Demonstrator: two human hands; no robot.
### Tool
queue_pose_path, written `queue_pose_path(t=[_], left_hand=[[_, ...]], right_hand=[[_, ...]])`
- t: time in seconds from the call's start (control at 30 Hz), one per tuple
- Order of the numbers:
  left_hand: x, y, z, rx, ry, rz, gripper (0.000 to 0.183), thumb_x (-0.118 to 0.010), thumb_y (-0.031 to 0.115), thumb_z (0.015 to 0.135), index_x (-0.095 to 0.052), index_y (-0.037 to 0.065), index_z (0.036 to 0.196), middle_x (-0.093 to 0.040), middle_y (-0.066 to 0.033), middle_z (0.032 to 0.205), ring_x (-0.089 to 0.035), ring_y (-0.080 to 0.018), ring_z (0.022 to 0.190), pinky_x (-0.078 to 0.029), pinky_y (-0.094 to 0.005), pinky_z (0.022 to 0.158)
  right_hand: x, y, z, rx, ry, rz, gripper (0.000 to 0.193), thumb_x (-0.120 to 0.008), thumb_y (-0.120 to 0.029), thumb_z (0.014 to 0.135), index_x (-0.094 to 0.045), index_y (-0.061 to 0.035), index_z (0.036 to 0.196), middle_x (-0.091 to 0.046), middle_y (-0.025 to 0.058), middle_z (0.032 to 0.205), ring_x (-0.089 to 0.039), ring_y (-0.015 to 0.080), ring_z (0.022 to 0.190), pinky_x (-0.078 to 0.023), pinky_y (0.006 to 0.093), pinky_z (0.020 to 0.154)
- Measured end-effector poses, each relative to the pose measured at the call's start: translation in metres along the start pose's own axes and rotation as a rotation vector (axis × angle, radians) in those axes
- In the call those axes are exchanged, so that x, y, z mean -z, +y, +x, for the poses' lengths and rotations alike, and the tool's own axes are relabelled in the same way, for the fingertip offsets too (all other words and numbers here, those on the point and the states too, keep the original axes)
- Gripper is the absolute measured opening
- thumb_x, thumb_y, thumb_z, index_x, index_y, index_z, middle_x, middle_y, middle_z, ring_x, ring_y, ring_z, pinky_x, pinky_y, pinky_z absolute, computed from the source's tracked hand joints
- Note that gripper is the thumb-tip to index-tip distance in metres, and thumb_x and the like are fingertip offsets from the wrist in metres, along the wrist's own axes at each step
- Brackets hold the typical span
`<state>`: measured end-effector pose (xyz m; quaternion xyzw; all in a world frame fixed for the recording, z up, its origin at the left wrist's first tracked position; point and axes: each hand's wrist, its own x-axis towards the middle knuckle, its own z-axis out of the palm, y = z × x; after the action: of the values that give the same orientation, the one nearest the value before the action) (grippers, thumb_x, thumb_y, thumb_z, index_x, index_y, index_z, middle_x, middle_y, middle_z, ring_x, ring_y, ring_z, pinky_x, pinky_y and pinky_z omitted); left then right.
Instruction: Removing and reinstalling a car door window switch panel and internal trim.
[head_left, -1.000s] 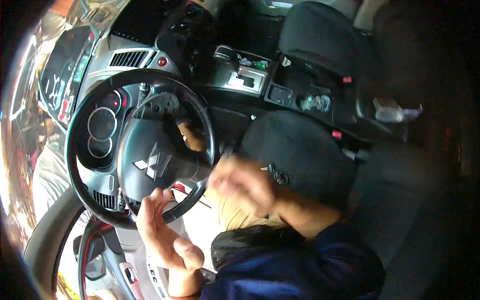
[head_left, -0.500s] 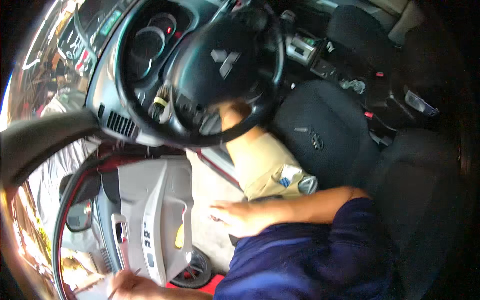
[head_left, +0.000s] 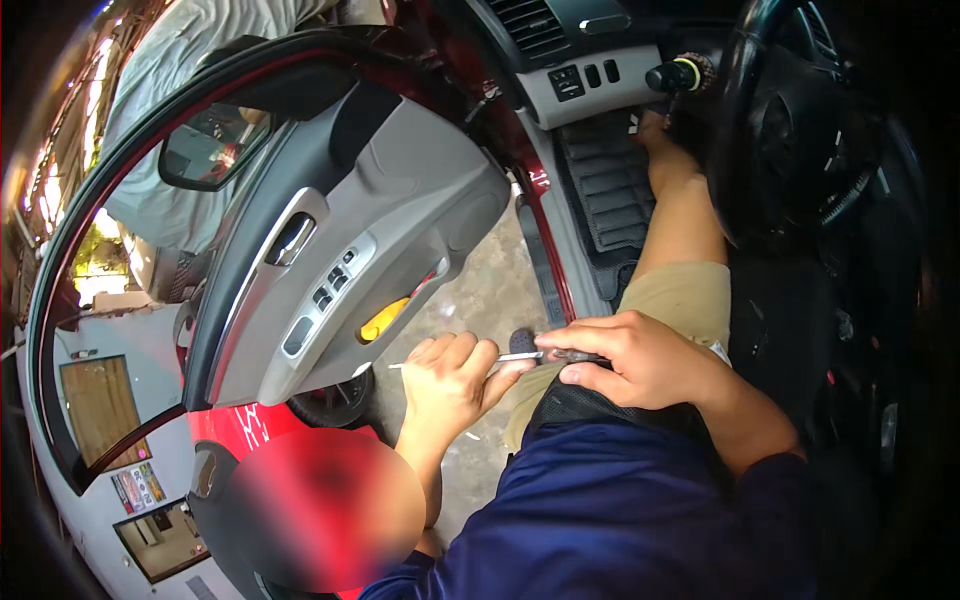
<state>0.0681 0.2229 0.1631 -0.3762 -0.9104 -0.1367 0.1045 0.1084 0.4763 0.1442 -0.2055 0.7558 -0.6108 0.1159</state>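
Observation:
Above my lap, my left hand (head_left: pixel 455 372) is closed round a thin silver rod (head_left: pixel 520 357), whose tip sticks out on the far side of the fist. Its other end runs to my right hand (head_left: pixel 645 362). There my thumb and fingers close on a slim dark-handled tool (head_left: pixel 580 356). Whether the rod and the dark handle are one piece, I cannot tell. Both hands sit close together in front of my dark blue shirt (head_left: pixel 600 480).
On my left the car door (head_left: pixel 400 200) stands open, with a yellow object (head_left: pixel 384 320) in its pocket. The steering wheel (head_left: pixel 738 130) is at the far right, above my bare leg. A red vehicle part (head_left: pixel 235 428) and a blurred patch (head_left: pixel 325 510) lie at the lower left.
The view has swung left towards the open door. My left hand has come from the door's lower edge to my lap, and both hands now meet at the rod.

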Motion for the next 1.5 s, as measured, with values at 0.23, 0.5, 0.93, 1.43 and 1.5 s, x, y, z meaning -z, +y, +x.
queue_pose_path(t=[0.23,0.5,0.93,1.43,1.5], left_hand=[[-0.010,0.002,0.010,-0.277,-0.108,-0.016,0.041,-0.080,0.044,0.078,-0.052,0.015,0.070,-0.047,0.0001,0.065,-0.053,-0.0174,0.055,-0.040,-0.0344,0.049],[-0.021,0.033,0.025,-0.467,-0.369,-0.012,0.025,-0.074,0.031,0.087,-0.062,0.009,0.093,-0.056,-0.0032,0.073,-0.061,-0.0230,0.062,-0.051,-0.0375,0.056],[-0.020,0.071,0.085,-0.568,-0.720,0.126,0.036,-0.068,0.039,0.094,-0.054,0.011,0.076,-0.059,-0.0054,0.062,-0.063,-0.0286,0.051,-0.049,-0.0408,0.046],[-0.075,0.059,0.081,-0.097,-0.424,-0.133,0.045,-0.076,0.023,0.086,-0.062,0.005,0.125,-0.064,-0.0173,0.115,-0.061,-0.0376,0.107,-0.045,-0.0483,0.096],[-0.093,0.033,0.054,0.182,-0.469,-0.274,0.050,-0.074,0.026,0.090,-0.057,0.005,0.133,-0.063,-0.0198,0.125,-0.060,-0.0409,0.117,-0.047,-0.0477,0.100]], right_hand=[[0.006,-0.007,-0.010,-0.018,-0.164,-0.051,0.042,-0.068,-0.018,0.095,-0.063,0.0007,0.132,-0.073,0.0196,0.110,-0.070,0.0390,0.099,-0.055,0.0423,0.085],[0.019,0.025,-0.046,-0.209,-0.280,0.283,0.047,-0.067,-0.021,0.099,-0.052,0.0052,0.134,-0.073,0.0127,0.092,-0.064,0.0168,0.077,-0.050,0.0347,0.071],[0.037,0.048,-0.118,-0.096,-0.049,0.274,0.045,-0.068,-0.017,0.096,-0.054,0.0016,0.134,-0.073,0.0168,0.097,-0.069,0.0260,0.084,-0.052,0.0376,0.076],[0.083,0.084,-0.118,-0.275,0.004,0.099,0.032,-0.069,-0.024,0.096,-0.066,-0.0011,0.117,-0.072,0.0147,0.094,-0.069,0.0239,0.082,-0.053,0.0386,0.075],[0.088,0.108,-0.129,-0.521,-0.002,0.127,0.028,-0.072,-0.020,0.093,-0.069,-0.0004,0.112,-0.073,0.0091,0.090,-0.067,0.0167,0.081,-0.055,0.0349,0.075]])
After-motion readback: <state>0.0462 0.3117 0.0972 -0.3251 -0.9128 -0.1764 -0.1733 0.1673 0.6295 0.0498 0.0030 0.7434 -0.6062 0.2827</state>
